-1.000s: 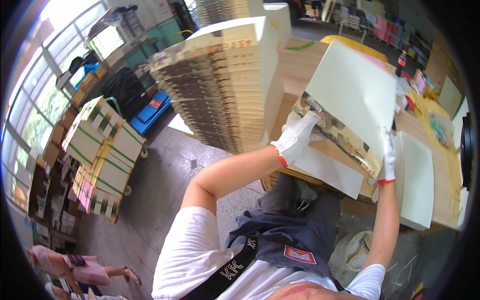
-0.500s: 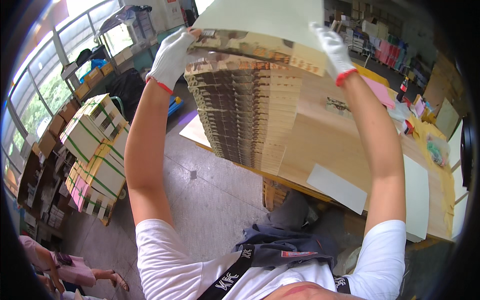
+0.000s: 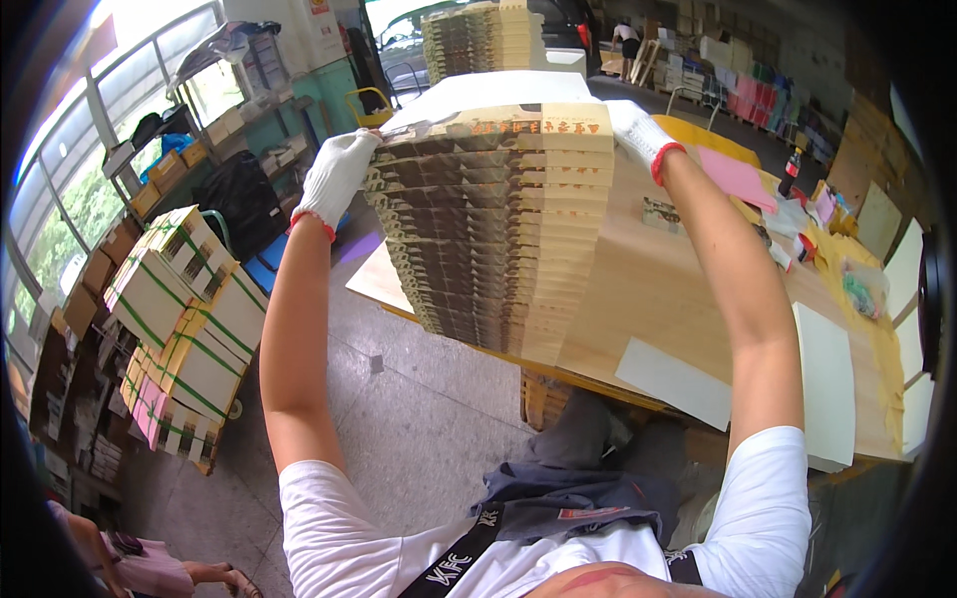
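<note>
Well below left hand (image 3: 337,183): person in pink (image 3: 152,570) cut off by picture's edge. Beyond right hand (image 3: 638,138): distant figure (image 3: 627,44) too small for detail.

Paper-goods workshop: tall brown-and-cream stack of printed paper blocks (image 3: 488,219), white paper bundles (image 3: 155,299) in green straps, pale wooden worktable (image 3: 648,289).

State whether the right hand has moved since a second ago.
Yes: the right hand went left, from beside the low white stack to the tall stack.
</note>
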Demonstrator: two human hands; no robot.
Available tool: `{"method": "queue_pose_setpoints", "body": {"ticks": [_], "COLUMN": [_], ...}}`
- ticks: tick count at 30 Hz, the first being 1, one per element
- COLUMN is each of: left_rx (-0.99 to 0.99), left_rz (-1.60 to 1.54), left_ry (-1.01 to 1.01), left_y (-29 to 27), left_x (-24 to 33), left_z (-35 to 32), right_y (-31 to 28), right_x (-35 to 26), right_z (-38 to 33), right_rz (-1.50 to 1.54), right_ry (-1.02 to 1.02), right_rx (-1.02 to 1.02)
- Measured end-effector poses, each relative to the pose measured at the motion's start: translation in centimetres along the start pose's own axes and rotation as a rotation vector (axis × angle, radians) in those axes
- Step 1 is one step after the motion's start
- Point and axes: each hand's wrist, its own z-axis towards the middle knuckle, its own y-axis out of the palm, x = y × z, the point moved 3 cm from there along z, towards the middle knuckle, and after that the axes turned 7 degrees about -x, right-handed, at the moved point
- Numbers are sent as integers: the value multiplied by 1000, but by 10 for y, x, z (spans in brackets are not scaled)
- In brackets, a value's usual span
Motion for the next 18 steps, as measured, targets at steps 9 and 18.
{"method": "queue_pose_setpoints", "body": {"ticks": [9,18], "left_rx": [540,-594], "left_rz": [93,32], "left_ry": [453,1004], "left_y": [27,322], "left_x": [41,100], "left_z": [-68,-231], "right_y": [-21,-66], "right_x": [17,135], "right_z": [-110,-388], "right_rz": [30,-128], "right_ry": [-1,372], "right_rx": [-39,123]}}
